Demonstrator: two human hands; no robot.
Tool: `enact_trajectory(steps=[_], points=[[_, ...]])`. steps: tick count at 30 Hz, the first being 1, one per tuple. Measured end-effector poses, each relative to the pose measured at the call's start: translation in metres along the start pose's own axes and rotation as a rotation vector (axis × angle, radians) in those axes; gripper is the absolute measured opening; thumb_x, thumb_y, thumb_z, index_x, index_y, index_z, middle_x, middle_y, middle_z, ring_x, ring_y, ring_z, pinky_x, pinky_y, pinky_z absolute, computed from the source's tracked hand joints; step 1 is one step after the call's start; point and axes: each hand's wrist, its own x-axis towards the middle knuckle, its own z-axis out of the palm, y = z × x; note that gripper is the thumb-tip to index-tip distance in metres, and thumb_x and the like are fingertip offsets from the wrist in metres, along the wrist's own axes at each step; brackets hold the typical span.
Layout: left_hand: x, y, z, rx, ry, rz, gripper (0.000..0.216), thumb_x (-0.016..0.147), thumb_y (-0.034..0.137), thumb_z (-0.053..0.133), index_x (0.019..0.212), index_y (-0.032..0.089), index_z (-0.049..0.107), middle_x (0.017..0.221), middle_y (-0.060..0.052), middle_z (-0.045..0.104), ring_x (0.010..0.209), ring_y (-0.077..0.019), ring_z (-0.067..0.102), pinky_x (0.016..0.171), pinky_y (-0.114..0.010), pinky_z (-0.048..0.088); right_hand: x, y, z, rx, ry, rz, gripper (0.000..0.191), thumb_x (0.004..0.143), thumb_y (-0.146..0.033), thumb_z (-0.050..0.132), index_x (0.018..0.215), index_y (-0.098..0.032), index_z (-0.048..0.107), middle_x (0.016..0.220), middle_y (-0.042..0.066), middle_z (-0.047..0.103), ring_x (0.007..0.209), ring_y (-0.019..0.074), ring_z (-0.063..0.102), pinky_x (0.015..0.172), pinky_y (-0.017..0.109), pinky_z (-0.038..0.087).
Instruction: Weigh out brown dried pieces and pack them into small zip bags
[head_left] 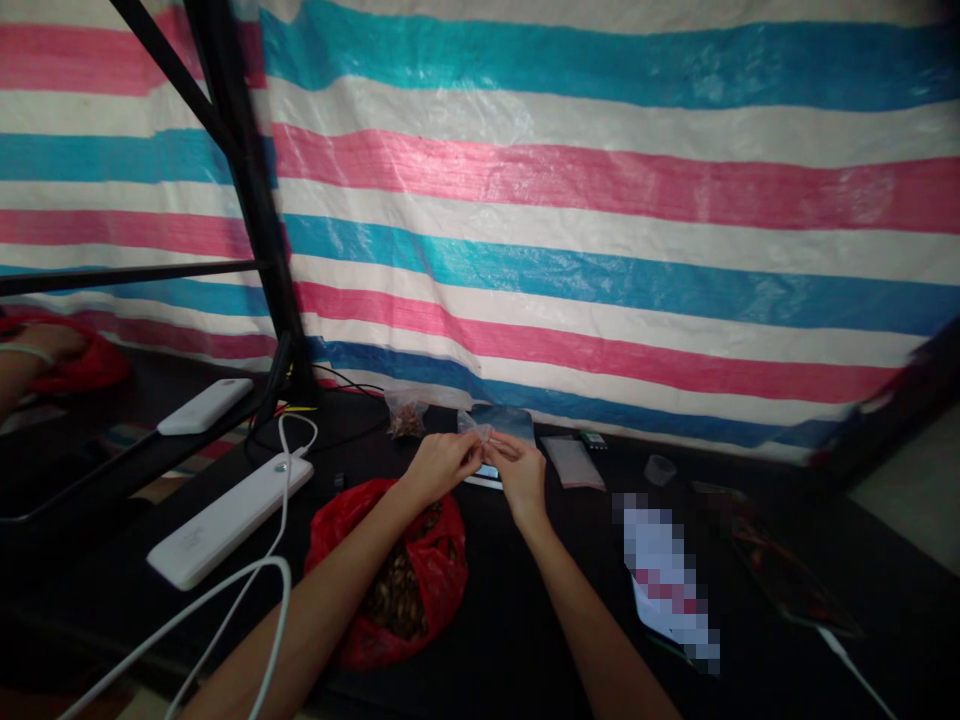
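Note:
Both my hands meet above a small digital scale, its lit display showing between them. My left hand pinches the edge of a small clear plastic bag. Closed fingers of my right hand grip the same bag from the other side. What is inside the bag is too small to make out. Under my left forearm lies an opened red plastic bag full of brown, dried, seed-like pieces. Behind my left hand stands a filled clear bag of brown bits. Flat clear bags lie right of the scale.
A white power bank with a looping white cable lies left; another power bank is beyond. Right are a clear cup, a lit phone and a dark phone. Another person's hand is far left, by a black frame.

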Motion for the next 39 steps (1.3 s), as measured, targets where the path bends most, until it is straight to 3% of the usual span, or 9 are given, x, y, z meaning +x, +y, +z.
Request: enact_trajectory(steps=[4,7,12,18,24,30,33,39], points=[[-0.001,-0.005,-0.001,0.036,0.121,-0.083,0.016,0.082,0.025,0.042,0.075,0.018,0.054,0.065,-0.001,0.061,0.06,-0.0133,0.058,0.055,-0.021,0.036,0.005,0.001,-0.007,-0.069,0.084,-0.045,0.014,0.055,-0.024,0.07,0.067,-0.016,0.068,0.066,0.004,0.07,0.063,0.0198,0.066,0.065,0.031,0.054],[-0.001,-0.009,-0.004,0.015,0.204,-0.128,0.018,0.084,0.026,0.039,0.075,0.018,0.053,0.067,0.0,0.061,0.062,-0.0123,0.058,0.056,-0.02,0.036,0.007,-0.004,-0.009,0.053,0.071,0.019,0.019,0.055,-0.027,0.071,0.069,-0.016,0.067,0.066,0.004,0.069,0.065,0.02,0.066,0.062,0.03,0.055],[0.0,-0.007,0.0,-0.024,0.094,0.015,0.018,0.087,0.027,0.037,0.079,0.018,0.05,0.07,0.0,0.062,0.063,-0.0129,0.059,0.055,-0.021,0.035,0.002,-0.003,-0.003,0.015,-0.117,0.051,0.023,0.062,-0.034,0.067,0.077,-0.016,0.069,0.075,0.005,0.071,0.068,0.0213,0.066,0.06,0.031,0.055],[-0.001,-0.003,0.002,-0.083,0.005,0.025,0.014,0.085,0.028,0.041,0.079,0.019,0.05,0.068,0.002,0.062,0.062,-0.0134,0.059,0.054,-0.021,0.034,-0.004,0.002,0.0,-0.314,-0.098,-0.137,0.018,0.07,-0.028,0.056,0.073,-0.016,0.07,0.07,0.005,0.07,0.065,0.0203,0.066,0.063,0.03,0.053],[-0.002,0.005,0.003,0.057,0.047,-0.037,0.023,0.085,0.033,0.04,0.074,0.019,0.053,0.066,-0.002,0.062,0.062,-0.0159,0.059,0.053,-0.024,0.033,-0.004,0.0,0.001,-0.543,-0.036,-0.238,0.018,0.07,-0.025,0.052,0.066,-0.017,0.068,0.065,0.005,0.069,0.06,0.0189,0.065,0.059,0.026,0.051],[-0.001,0.006,0.0,0.083,0.089,-0.169,0.017,0.084,0.027,0.04,0.076,0.018,0.052,0.068,-0.001,0.062,0.063,-0.0156,0.059,0.053,-0.023,0.032,-0.001,0.0,-0.006,-0.561,0.082,-0.139,0.017,0.07,-0.027,0.052,0.061,-0.016,0.062,0.058,0.004,0.066,0.05,0.0175,0.063,0.048,0.023,0.048],[0.0,0.005,-0.002,0.066,0.074,-0.211,0.015,0.083,0.028,0.041,0.076,0.019,0.051,0.067,0.0,0.062,0.062,-0.0155,0.059,0.051,-0.023,0.03,-0.001,-0.004,-0.008,-0.576,0.028,-0.157,0.016,0.071,-0.026,0.051,0.062,-0.017,0.06,0.056,0.003,0.064,0.049,0.0167,0.063,0.047,0.022,0.046],[0.001,0.002,0.003,-0.046,0.084,-0.199,0.011,0.082,0.031,0.044,0.086,0.021,0.048,0.07,0.002,0.061,0.063,-0.0152,0.059,0.051,-0.022,0.032,-0.011,-0.01,-0.001,-0.701,-0.146,-0.384,0.016,0.078,-0.023,0.047,0.077,-0.018,0.062,0.074,0.004,0.067,0.061,0.0151,0.063,0.061,0.025,0.049]])
